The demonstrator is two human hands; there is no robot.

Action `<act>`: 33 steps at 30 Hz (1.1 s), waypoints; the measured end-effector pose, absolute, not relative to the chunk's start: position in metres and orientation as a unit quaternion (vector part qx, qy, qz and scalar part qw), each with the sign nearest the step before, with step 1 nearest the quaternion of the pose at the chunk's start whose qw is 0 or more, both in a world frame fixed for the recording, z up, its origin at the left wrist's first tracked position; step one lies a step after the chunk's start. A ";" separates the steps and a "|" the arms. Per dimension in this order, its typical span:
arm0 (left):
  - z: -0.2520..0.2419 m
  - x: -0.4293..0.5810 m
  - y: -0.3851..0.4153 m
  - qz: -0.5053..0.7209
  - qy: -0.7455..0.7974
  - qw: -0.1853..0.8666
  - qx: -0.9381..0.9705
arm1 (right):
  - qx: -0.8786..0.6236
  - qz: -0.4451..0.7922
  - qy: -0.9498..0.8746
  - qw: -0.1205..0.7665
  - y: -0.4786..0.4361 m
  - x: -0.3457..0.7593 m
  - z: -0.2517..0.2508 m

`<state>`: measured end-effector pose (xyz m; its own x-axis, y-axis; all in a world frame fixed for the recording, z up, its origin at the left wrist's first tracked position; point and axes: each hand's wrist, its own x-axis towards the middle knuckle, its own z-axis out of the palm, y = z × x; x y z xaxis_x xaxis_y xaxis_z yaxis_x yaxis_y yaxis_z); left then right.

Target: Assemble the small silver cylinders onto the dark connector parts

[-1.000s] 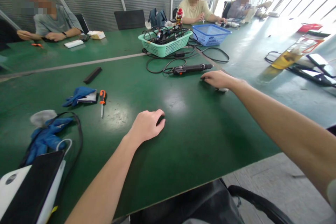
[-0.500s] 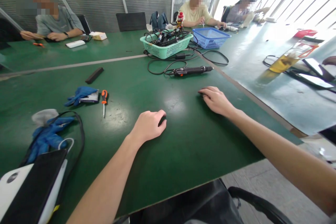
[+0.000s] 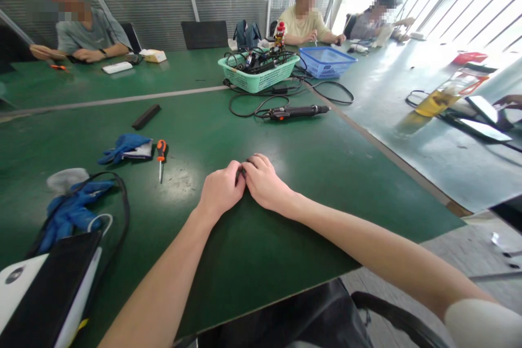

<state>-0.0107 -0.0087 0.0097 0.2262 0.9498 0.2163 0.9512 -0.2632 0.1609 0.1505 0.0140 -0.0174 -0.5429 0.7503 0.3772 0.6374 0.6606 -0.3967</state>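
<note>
My left hand rests on the green table with its fingers curled closed. Against its thumb side sits my right hand, fingers bent and together, so the two hands touch at the fingertips. A small dark patch shows between them; the fingers cover most of it, and its kind cannot be made out. To the left of my hands lies an orange-and-black screwdriver. Beyond them, a black electric screwdriver lies on its side with its cable looped behind it.
Blue gloves lie at left, near a phone-like black slab on a white device. A dark bar is farther back. The green basket holds tools and cables, beside a blue basket. Several people sit around the tables; a bottle stands right.
My right hand has come leftward across the table to meet my left hand. My left hand has shifted slightly left and stays closed.
</note>
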 end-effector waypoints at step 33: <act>0.006 0.000 -0.001 -0.129 -0.530 -0.006 -0.838 | -0.329 0.100 -0.887 0.307 0.015 0.207 -0.010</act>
<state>0.0003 -0.0015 0.0057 0.4058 0.8894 0.2104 0.8866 -0.4390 0.1458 0.2068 0.0150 -0.0096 -0.5951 0.6449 0.4796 0.5217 0.7639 -0.3799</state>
